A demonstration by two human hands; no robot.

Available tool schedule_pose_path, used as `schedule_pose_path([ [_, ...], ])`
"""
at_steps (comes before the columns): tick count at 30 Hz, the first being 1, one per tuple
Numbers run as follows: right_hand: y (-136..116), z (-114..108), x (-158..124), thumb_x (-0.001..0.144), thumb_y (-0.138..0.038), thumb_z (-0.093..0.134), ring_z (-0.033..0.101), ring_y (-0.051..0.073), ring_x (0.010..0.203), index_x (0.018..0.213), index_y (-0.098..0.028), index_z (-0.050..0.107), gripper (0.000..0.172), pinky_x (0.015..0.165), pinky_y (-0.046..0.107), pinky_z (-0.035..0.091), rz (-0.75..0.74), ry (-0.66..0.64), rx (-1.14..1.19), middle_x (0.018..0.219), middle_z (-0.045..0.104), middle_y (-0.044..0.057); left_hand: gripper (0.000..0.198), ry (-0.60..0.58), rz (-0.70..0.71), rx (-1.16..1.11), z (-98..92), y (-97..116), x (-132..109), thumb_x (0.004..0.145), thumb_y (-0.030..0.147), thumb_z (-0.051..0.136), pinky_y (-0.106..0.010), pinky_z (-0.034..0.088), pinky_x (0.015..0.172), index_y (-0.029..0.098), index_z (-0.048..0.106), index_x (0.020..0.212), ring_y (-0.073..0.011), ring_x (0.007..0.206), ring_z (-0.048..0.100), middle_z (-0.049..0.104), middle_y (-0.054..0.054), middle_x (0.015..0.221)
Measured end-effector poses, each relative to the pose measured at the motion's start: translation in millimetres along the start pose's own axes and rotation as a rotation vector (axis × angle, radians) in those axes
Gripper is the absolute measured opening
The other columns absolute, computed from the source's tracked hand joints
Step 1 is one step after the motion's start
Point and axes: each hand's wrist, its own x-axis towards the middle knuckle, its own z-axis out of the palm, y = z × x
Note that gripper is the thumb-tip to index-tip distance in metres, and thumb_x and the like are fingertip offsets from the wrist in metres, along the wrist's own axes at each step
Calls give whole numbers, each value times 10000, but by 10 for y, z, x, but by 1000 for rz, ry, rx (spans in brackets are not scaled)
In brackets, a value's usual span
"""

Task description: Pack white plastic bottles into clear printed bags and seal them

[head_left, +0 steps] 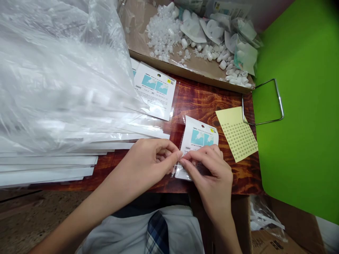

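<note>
Dark wood-grained table [196, 98], bounded on the right by a bright green panel [304, 148]; along its far side stands a shallow cardboard tray [137, 37], holding loose white plastic pieces [164, 31] and several filled clear bags [246, 56]. A large mass of clear plastic film [66, 77] covers layered white sheets at left; a printed card [153, 100] in clear film projects from beneath it; a yellow sticker sheet [235, 132] lies at right, some of its upper part without printed marks. The printed packet [202, 135] rests near the table's front edge, between the other two; the left hand [153, 155] and the right hand [212, 167] meet at its left edge, thumb and forefinger of each pinched together, apparently on the clear film; the exact hold is too small to confirm. Progress, as judged here, is partial: the bags in the tray seem already filled; the packet appears still in work, its contents and closure hidden by the fingers; many loose pieces remain unbagged.
</note>
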Motion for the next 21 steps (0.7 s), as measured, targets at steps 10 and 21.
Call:
schedule_pose_path([
  [10,-14,-1,-8,877,-205,656,513,180,728,781,-236,676,103,706,354,395,-24,-26,-1,698,587,-6,168,21,37,8,19,6,-1,839,316,595,-201,508,545,190,658,748,-118,534,637,672,27,579],
  [21,422,-322,-373,907,-359,569,547,294,1092,1113,-219,664,266,938,525,415,159,245,-101,1138,621,124,250,119,-14,20,34,-147,-114,853,430,601,-234,543,580,184,632,825,-146,624,663,673,-8,699],
])
